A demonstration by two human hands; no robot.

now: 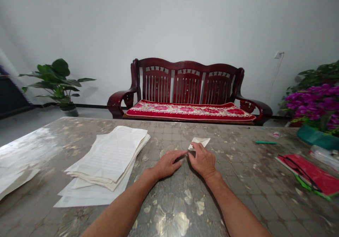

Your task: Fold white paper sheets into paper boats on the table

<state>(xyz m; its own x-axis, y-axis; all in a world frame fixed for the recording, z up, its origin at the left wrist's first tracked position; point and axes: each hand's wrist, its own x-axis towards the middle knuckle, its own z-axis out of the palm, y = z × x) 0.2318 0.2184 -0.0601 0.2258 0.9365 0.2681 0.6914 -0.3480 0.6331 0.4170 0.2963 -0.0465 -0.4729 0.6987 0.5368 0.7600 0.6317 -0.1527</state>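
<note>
A small piece of folded off-white paper (203, 141) lies on the patterned tabletop, near the table's middle. My right hand (203, 161) is closed on its near side, fingers curled over the paper and covering part of it. Just to the left, my left hand (169, 163) rests low over the table, its index finger reaching toward my right fingertips and its thumb apart. Nothing shows in the left hand. Farther left lies a loose stack of lined white paper sheets (119, 155), its edges uneven.
More paper (16, 180) lies at the left edge. On the right are a green pen (266, 142), a red booklet (317, 175) with dark glasses (299, 170) on it, and purple flowers (315, 101) in a teal pot (316, 138). A wooden bench (186, 65) stands behind the table.
</note>
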